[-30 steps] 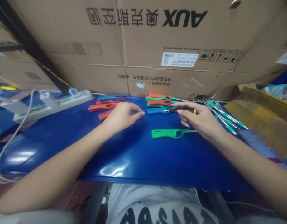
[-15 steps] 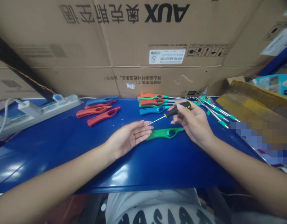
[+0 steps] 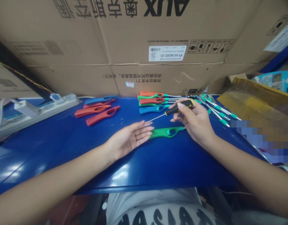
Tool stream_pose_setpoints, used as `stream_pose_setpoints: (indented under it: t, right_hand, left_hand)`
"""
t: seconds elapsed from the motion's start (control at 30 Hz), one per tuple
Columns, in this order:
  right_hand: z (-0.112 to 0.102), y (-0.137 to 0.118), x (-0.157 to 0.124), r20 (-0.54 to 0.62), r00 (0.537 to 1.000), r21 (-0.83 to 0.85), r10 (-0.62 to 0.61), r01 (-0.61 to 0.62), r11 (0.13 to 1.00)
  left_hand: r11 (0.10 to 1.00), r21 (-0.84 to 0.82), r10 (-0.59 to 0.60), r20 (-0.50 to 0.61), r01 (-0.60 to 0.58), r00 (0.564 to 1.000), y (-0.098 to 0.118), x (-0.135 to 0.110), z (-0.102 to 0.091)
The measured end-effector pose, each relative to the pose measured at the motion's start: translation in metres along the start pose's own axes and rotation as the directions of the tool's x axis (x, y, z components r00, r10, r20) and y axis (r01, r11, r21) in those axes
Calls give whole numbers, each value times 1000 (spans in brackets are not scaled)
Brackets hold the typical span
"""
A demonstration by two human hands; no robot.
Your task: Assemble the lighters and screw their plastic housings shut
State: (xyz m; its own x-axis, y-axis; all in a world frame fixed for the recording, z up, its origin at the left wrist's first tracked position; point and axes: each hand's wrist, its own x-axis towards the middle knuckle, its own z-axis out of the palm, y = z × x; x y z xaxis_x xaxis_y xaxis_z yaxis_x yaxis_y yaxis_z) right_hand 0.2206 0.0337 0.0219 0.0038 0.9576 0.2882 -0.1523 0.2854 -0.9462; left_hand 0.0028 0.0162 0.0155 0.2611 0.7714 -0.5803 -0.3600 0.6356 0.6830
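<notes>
The screwdriver (image 3: 174, 109) slants above the blue table (image 3: 167, 165), gripped in the right hand (image 3: 199, 122); its tip is at the left hand (image 3: 125, 140), whose grip cannot be told; a green lighter (image 3: 159, 133) lies partly behind the left hand.

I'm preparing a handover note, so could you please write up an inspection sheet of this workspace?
Surface: blue table, glossy, showing bright reflections.
Job's things: screwdriver, tilted, its tip at the left fingertips; green lighter lying flat; more lighters grouped behind it; red and blue casings to the left.
Clutter: small metal bits, too tiny to identify.
Hands: right hand grips the screwdriver's handle; left hand is palm up; whether it pinches anything is unclear.
Cables: white cable at the power strip, left.
Surroundings: large cardboard box behind; yellow-brown packaging, right.
</notes>
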Motion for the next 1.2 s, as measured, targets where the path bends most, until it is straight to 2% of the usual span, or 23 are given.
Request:
stream_pose_setpoints:
  t: [0.17,0.3,0.43,0.6,0.73,0.87,0.93,1.0,1.07,1.2]
  right_hand:
    - [-2,-1,2,-6,1000,-12,17,-17,1000]
    - [-4,-2,3,-20,1000,33,20,-19,999]
    - [-5,-2,5,-31,999,84,29,-26,996]
    - [-4,-3,6,-46,998,142,44,-37,989]
    - [-4,-4,6,-40,998,161,53,-46,986]
    - [-5,-4,5,-28,998,176,53,-48,983]
    - [-5,-4,5,-22,998,185,53,-49,982]
    - [-5,-5,6,-21,998,190,52,-47,981]
    - [-5,-5,6,-25,998,191,53,-47,980]
    - [-5,-6,6,-25,998,186,55,-49,981]
  left_hand:
    - [1000,16,17,6,-17,1000,2,2,-2]
    - [978,112,163,101,-174,981,2,3,-9]
    - [885,277,322,215,-374,922,0,3,-14]
    - [708,490,411,298,-508,862,-5,3,-14]
    - [492,617,527,351,-614,774,-9,3,-14]
    - [207,662,648,458,-720,608,-10,1,-17]
    - [97,645,674,518,-758,527,-10,0,-17]
    - [24,629,685,556,-777,471,-10,0,-18]
    - [-22,618,690,578,-786,435,-10,0,-17]
    - [-60,602,689,602,-796,404,-11,1,-16]
